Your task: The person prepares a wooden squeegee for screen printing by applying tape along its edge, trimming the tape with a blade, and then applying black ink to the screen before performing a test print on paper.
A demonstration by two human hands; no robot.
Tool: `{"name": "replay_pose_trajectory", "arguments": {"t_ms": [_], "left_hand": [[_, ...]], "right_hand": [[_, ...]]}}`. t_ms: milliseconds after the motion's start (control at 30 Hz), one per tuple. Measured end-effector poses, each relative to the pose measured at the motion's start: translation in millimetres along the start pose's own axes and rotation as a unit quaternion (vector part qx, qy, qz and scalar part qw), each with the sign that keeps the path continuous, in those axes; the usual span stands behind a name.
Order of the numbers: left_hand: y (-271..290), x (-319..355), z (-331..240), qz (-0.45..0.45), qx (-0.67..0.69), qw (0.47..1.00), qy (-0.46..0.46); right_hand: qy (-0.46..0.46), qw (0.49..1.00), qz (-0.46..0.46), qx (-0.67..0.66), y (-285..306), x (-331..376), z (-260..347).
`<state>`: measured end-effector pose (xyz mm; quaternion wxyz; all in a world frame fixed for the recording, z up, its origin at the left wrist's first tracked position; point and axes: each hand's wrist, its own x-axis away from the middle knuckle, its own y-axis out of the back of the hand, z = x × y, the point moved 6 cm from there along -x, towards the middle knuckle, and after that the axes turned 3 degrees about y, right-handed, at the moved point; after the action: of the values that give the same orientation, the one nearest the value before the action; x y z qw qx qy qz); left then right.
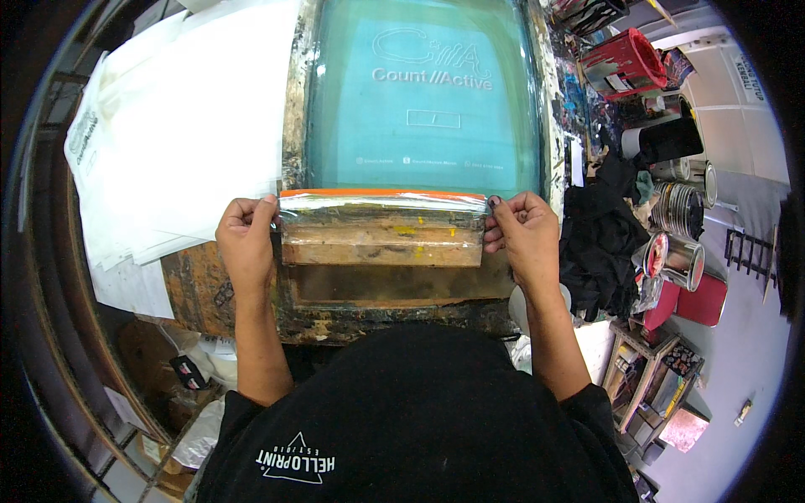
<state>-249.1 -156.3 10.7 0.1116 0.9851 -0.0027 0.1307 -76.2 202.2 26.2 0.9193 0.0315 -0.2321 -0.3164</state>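
Observation:
A wide wooden-handled squeegee (381,235) with an orange blade edge lies across the near end of a teal printing screen (423,101). My left hand (246,239) grips its left end and my right hand (527,235) grips its right end. The screen carries a pale printed design and sits in a paint-stained frame (293,126). The blade rests at the screen's near border, with a strip of shiny ink or tape along it.
A stack of white sheets (176,126) lies to the left of the frame. To the right sit a black cloth (599,243), several paint cans (679,210) and a red container (625,63). Shelving with clutter stands at lower right.

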Motion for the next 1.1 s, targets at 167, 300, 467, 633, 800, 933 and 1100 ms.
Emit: {"name": "replay_pose_trajectory", "arguments": {"t_ms": [167,300,467,633,800,933,1100], "left_hand": [[0,1,-1,0.001,-0.004,1.0,0.008],[-1,0,-2,0.003,0.001,1.0,0.006],[-1,0,-2,0.001,-0.004,1.0,0.006],[-2,2,-6,0.002,-0.012,1.0,0.007],[-4,2,-4,0.006,0.012,1.0,0.018],[-2,2,-6,0.005,-0.002,1.0,0.001],[0,2,-6,0.002,-0.003,1.0,-0.004]], "right_hand": [[-0.006,1.0,-0.005,0.01,-1,0,2],[-0.003,1.0,-0.002,0.006,-1,0,1],[-0.004,1.0,-0.003,0.007,-1,0,0],[-0.009,1.0,-0.01,0.006,-1,1,-2],[-0.019,0.999,-0.026,0.038,-1,9,7],[0.003,0.998,-0.022,0.06,-1,13,17],[0.018,0.998,-0.01,0.063,-3,15,19]]}}
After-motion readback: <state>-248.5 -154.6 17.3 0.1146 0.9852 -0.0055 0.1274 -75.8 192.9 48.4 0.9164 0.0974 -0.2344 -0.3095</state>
